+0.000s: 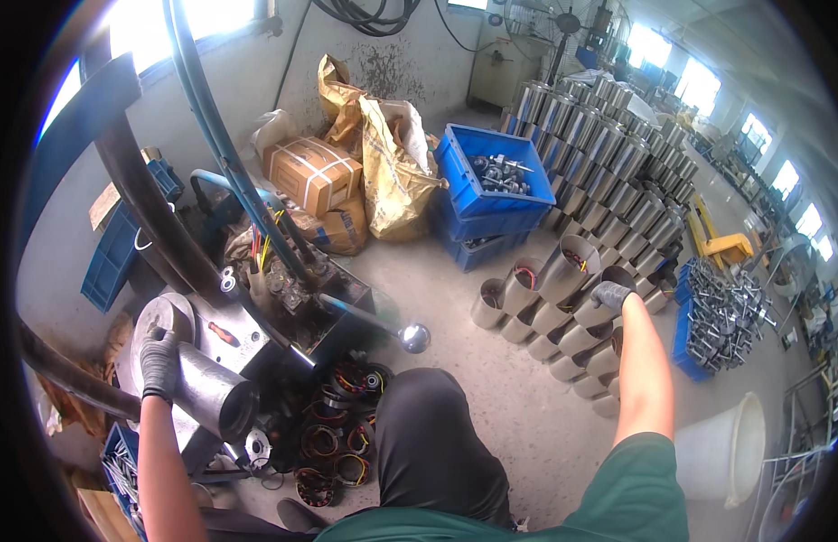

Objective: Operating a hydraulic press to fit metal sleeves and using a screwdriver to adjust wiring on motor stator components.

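Observation:
My left hand (159,363), in a dark grey glove, rests on a grey metal cylinder (211,390) that lies on its side on the press machine (256,316) at my lower left. My right hand (610,295), also gloved, reaches out to the right and grips the rim of one metal cylinder (592,312) in a row of several such cylinders (545,298) lying on the concrete floor. Some of these cylinders show coloured wire windings inside. My dark-trousered knee (428,425) fills the lower middle.
Several wound copper coils (333,434) lie on the floor below the machine, whose lever ends in a ball knob (414,338). Blue crates (486,185) with metal parts stand behind, next to cardboard boxes (312,172) and sacks (392,163). A tall stack of cylinders (608,144), a crate (721,316), and a white bucket (721,447) are on the right.

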Demonstrator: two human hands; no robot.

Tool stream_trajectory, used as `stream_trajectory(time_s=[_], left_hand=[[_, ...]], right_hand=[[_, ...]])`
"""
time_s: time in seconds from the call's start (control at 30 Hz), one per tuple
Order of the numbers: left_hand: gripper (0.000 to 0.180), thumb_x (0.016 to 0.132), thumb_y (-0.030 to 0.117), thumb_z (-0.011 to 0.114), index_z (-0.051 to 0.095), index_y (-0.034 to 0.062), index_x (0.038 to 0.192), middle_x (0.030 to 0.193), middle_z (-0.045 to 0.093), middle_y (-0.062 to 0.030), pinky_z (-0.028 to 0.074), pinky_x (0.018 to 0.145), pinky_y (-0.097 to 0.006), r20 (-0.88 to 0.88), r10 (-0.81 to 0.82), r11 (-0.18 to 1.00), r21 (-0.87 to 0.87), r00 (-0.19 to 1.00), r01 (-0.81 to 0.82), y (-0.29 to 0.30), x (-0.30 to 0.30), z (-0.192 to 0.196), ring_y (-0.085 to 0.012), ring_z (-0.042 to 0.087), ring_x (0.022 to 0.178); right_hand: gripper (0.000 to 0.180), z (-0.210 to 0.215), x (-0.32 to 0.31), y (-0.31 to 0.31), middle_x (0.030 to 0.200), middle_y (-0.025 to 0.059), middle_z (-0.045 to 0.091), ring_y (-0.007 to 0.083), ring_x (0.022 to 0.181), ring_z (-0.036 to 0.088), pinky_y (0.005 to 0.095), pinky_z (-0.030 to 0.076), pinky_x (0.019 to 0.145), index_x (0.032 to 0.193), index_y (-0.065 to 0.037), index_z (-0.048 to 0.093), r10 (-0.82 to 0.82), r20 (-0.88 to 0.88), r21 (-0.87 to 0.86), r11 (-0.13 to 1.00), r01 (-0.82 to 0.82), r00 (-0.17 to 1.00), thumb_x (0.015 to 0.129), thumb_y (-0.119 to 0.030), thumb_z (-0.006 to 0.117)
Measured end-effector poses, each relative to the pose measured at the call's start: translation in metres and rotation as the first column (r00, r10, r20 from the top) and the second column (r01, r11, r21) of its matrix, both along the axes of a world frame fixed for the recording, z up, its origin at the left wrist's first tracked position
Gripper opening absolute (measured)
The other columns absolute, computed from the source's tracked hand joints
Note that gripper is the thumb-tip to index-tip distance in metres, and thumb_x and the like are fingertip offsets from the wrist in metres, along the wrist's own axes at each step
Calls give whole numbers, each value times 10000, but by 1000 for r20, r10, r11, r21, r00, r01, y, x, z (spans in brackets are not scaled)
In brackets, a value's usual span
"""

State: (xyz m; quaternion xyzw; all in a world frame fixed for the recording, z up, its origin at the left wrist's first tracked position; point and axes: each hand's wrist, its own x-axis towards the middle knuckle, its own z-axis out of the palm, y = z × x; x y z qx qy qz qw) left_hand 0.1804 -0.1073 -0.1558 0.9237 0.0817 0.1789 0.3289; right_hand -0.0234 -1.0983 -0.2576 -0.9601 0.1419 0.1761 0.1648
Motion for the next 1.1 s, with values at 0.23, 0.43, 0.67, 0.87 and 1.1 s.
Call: stream_trajectory(time_s=[0.23, 0.43, 0.67, 0.87, 1.1], left_hand=[[336, 942, 234, 608, 732, -23, 1119, 956, 743, -198, 528, 863, -408, -27, -76, 997, -31, 997, 75, -19, 9, -2, -293, 704, 892], [318, 935, 243, 620, 731, -26, 1062, 956, 735, -251, 530, 867, -427, 6, -42, 997, 60, 999, 42, -15, 3, 1, -328, 718, 898], [263, 987, 271, 678, 739, 17, 953, 853, 679, -51, 495, 754, -353, 108, -138, 950, -268, 985, 162, -31, -13, 6, -138, 581, 787], [447, 976, 446, 614, 736, 42, 1125, 1081, 753, -251, 523, 1011, -524, -7, 153, 979, 136, 988, -150, -42, -2, 4, -431, 716, 1077], [339, 909, 179, 723, 712, 8, 1201, 1141, 725, -212, 531, 977, -448, 422, 228, 933, -353, 878, -72, -42, -41, 15, -358, 685, 1102]], right_hand=[[213, 10, -8, -14, 806, 143, 761, 278, 857, 745, 423, 551, 783, 774, -87, 807, -286, 17, -88, 954, 286, 958, 701, -279, 750], [383, 52, -1, 47, 1024, 219, 775, 344, 965, 755, 438, 575, 872, 954, -52, 809, -386, 28, -316, 871, 375, 922, 690, -328, 774], [422, 116, -15, 108, 1148, 256, 747, 426, 1133, 709, 536, 544, 984, 1109, -25, 771, -195, 296, -401, 863, 307, 935, 874, -342, 621], [306, 192, -40, 352, 1078, 144, 778, 234, 963, 735, 387, 578, 799, 1184, -26, 753, 120, 446, 377, 874, -308, 887, 908, -156, 726], [586, 106, 2, 638, 1460, 170, 636, 294, 1381, 579, 446, 455, 1151, 1495, 15, 543, 77, -51, 998, 51, 47, 996, 1006, -285, 662]])
